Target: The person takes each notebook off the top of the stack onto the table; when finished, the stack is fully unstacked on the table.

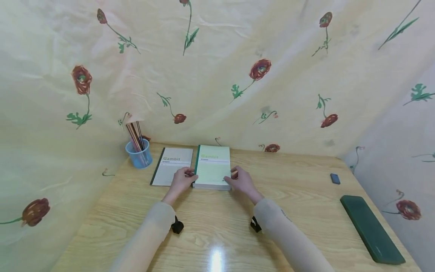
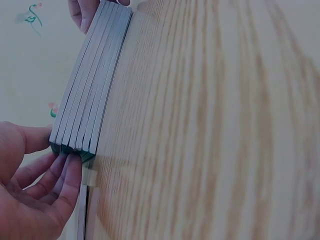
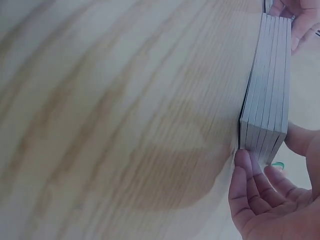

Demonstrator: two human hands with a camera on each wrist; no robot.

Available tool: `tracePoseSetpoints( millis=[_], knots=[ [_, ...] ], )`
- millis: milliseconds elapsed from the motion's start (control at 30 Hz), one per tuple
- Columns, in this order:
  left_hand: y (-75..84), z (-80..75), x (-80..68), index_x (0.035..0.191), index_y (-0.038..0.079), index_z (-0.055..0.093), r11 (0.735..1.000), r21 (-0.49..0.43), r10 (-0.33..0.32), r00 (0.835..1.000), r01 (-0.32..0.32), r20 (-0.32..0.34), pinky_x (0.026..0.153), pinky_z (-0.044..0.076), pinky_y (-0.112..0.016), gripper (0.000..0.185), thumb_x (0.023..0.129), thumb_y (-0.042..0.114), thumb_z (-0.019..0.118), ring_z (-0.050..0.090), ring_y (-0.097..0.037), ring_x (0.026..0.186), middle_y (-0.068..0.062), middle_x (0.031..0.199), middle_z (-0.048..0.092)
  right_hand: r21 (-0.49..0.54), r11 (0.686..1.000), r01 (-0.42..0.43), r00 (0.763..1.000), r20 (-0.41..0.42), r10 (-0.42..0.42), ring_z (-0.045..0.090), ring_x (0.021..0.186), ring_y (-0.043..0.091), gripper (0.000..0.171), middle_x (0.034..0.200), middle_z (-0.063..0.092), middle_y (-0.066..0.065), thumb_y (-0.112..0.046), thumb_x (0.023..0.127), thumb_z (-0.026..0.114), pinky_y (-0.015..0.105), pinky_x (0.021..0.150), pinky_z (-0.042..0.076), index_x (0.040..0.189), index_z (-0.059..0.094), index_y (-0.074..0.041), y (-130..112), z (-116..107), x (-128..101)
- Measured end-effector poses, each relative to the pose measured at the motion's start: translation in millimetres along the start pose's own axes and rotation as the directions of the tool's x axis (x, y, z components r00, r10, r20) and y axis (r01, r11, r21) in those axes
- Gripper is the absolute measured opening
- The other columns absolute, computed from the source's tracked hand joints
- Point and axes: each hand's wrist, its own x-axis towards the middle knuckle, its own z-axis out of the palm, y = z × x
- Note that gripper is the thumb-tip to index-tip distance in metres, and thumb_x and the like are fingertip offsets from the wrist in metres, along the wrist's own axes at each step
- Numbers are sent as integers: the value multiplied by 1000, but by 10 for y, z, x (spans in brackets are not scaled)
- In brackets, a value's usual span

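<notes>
A neat stack of several notebooks (image 1: 213,166), the top one with a pale green "Gambit" cover and a green spine, lies near the back of the table. My left hand (image 1: 181,180) grips the spine side, thumb at the top edge and fingers against the green spines (image 2: 75,149). From the opposite side my right hand (image 1: 242,182) holds the stack's front right corner, its thumb on the cover and fingertips low at the page edges (image 3: 260,142). A grey "Gambit" notebook (image 1: 173,166) lies flat on the left, partly covered by my left hand.
A blue cup (image 1: 140,155) with pencils stands at the back left. On the right of the wooden table (image 1: 217,223) lie a small dark blue block (image 1: 335,178) and a long dark green case (image 1: 372,228). Flowered cloth (image 1: 217,75) hangs behind the table.
</notes>
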Motion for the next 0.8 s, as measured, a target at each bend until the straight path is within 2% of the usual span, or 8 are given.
tracePoseSetpoints(
  millis=[100, 333, 533, 800],
  knots=[
    [-14, 5, -4, 116, -5, 65, 1000, 7, -3, 1000, 3, 1, 78, 51, -36, 29, 91, 9, 71, 61, -25, 92, -12, 98, 65, -15, 1000, -12, 1000, -3, 11, 64, 78, 23, 41, 98, 66, 16, -24, 92, 74, 39, 74, 54, 117, 59, 4, -2, -3, -2],
    [16, 3, -23, 116, -5, 66, 1000, 1, 4, 1000, -4, 2, 80, 52, -38, 29, 92, 9, 71, 61, -26, 93, -13, 99, 66, 0, 1000, -21, 1000, -2, 21, 61, 61, 18, 34, 83, 66, 11, -21, 91, 75, 31, 59, 52, 106, 62, 7, -30, -16, -12],
    [11, 4, -23, 117, -5, 66, 1000, 8, 5, 1000, -5, 7, 81, 52, -38, 29, 92, 11, 70, 62, -25, 93, -11, 99, 66, -29, 999, -17, 1000, -16, 17, 59, 64, 16, 30, 81, 67, 8, -19, 90, 75, 29, 58, 50, 102, 67, 7, -26, -9, 13],
    [-6, -8, 1, 115, -4, 67, 1000, 15, 7, 1000, -7, -3, 83, 52, -39, 28, 93, 12, 71, 62, -25, 94, -11, 100, 67, 12, 999, -47, 999, -19, 48, 64, 65, 18, 26, 82, 71, 12, -13, 91, 73, 31, 59, 53, 104, 67, 8, -31, -59, 9]
  ],
)
